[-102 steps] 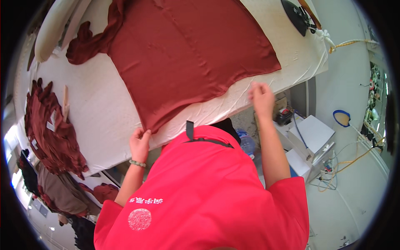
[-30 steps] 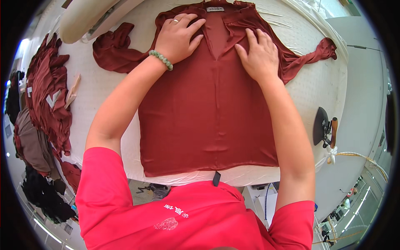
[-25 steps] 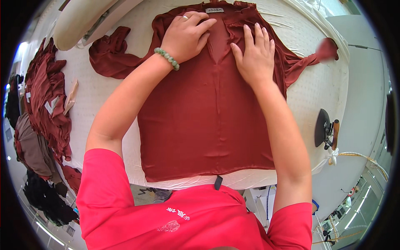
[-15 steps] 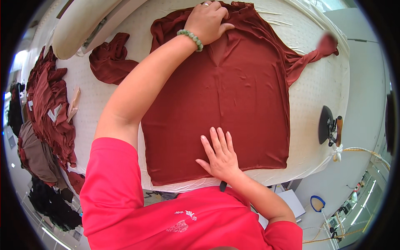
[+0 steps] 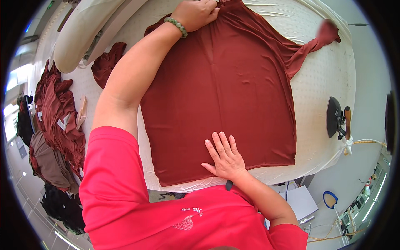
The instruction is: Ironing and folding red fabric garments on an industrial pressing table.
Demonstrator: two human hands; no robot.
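A dark red, silky long-sleeved blouse [image 5: 246, 100] lies spread on a padded white table [image 5: 321, 79], its collar at the far edge and its hem near me. My left hand [image 5: 195, 15], with a green bead bracelet at the wrist, is at the collar, fingers curled closed on the cloth; part of the grip is cut off by the picture's edge. Flat on the blouse near the hem rests my right hand [image 5: 225, 158], fingers stretched out. The right sleeve reaches out over the table; my left arm partly hides the other sleeve.
An iron [image 5: 338, 118] with a wooden handle stands at the table's right side. A padded pressing arm [image 5: 85, 35] crosses the far left. Crumpled dark red garments [image 5: 60, 112] hang at the left edge, with brown cloth [image 5: 48, 156] and black cloth [image 5: 62, 208] below.
My left hand has moved left and farther away, pulling the collar end with it. The upper blouse now looks more stretched. My right hand stays flat near the hem.
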